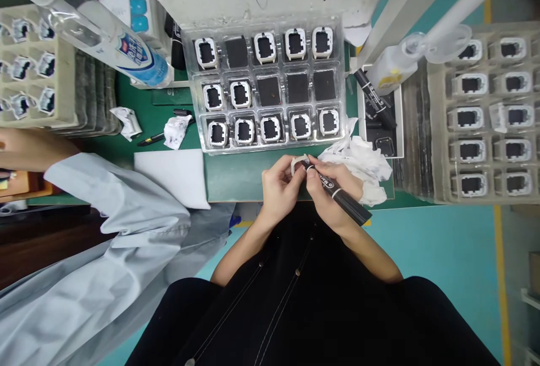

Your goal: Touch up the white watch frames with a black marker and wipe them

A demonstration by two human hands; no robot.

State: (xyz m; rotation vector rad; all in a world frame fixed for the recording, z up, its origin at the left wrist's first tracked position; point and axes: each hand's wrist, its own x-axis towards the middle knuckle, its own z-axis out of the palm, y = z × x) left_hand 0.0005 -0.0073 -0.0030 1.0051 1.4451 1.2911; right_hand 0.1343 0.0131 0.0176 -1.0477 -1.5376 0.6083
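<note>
Between the thumb and fingers of my left hand [282,185] is a small white watch-case-like frame [298,162]. A black marker pen [340,195] lies in the grip of my right hand [329,190], its tip end against or very close to the frame; fingers hide the exact contact. Just beyond my hands sits a clear plastic tray [270,142] with similar white frames in most compartments, while several compartments show only dark bottoms. Crumpled white tissue [358,161] lies right beside my right hand.
Left of me is a co-worker's grey sleeve [122,197]. A white foam sheet [171,177] and a clear bottle [139,57] stand left. To the right are a white box of markers [396,130], a white pump bottle [390,68] and stacked trays of frames [441,130].
</note>
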